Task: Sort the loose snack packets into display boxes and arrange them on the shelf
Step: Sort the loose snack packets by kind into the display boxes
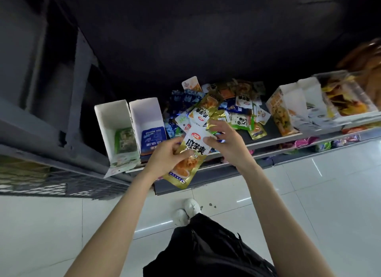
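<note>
My left hand grips a gold and white snack packet held over the shelf's front edge. My right hand pinches the same packet's upper right edge with thumb and fingers. Behind the hands lies a heap of loose packets in blue, gold, green and white on the dark shelf. Left of the heap stand two open white display boxes: one holds green packets, the other holds blue packets.
At the right of the shelf stand a printed orange box, a white box and a clear bin of yellow packets. A lower shelf carries more snacks. A grey mesh rack is at the left. White tiled floor lies below.
</note>
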`<state>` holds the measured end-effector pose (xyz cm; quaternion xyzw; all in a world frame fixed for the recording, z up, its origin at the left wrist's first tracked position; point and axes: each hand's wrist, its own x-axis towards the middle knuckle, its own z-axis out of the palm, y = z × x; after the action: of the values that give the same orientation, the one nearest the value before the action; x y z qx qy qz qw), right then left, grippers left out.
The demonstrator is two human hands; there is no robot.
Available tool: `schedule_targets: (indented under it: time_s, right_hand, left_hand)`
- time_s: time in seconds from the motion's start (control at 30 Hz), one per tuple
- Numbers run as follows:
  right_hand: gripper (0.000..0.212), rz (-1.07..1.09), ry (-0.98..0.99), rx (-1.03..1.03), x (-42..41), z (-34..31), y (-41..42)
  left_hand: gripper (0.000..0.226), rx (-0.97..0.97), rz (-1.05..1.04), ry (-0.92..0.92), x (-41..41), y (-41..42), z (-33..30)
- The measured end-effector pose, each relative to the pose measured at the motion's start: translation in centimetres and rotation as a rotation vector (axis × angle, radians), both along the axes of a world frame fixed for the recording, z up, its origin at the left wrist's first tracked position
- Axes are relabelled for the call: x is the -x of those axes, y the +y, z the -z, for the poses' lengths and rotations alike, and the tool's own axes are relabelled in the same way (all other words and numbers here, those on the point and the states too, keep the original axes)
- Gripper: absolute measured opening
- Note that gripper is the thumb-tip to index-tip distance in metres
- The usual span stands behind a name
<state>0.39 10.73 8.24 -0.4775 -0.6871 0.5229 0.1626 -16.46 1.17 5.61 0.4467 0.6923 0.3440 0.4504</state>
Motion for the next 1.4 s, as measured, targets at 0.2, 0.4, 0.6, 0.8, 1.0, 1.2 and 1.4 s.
schedule_targets:
  time_s: [0.2,0.4,0.6,0.8,1.0,1.2,1.4]
  right_hand:
    - [0.038,-0.145,-0.138,-0.08,-4.0,0.8,0.2]
    - [0.038,0.07,-0.078,-0.13,-11.1,1.5,0.4]
    - [0.004,0.575,0.14,-0.095,-21.3,2.2,4.9]
    - [0.013,0.76,0.228,-0.012,-31.9,1.9,13.8]
    - [0.007,0.414,-0.137,-0.756,-33.5,1.4,22.4]
    - [0.046,-0.195,-0.432,-1.072,-29.5,3.0,29.3]
    - [0.042,-0.522,-0.705,-1.077,-28.7,4.4,31.0]
  left_hand:
    - [0.038,-0.064,0.221,0.256,-2.4,1.3,-1.0]
    - [0.033,-0.261,0.264,0.584,-7.3,4.4,-1.8]
    - [0.026,-0.446,0.091,0.441,-15.1,10.5,-1.3]
    - [0.022,0.007,-0.161,-0.019,-23.6,20.4,3.3]
    - [0.053,0.116,-0.281,0.065,-29.4,27.1,6.4]
    - [0.064,0.189,-0.286,0.427,-31.3,29.7,7.6]
    - [0.058,0.161,-0.321,0.43,-31.7,29.9,8.3]
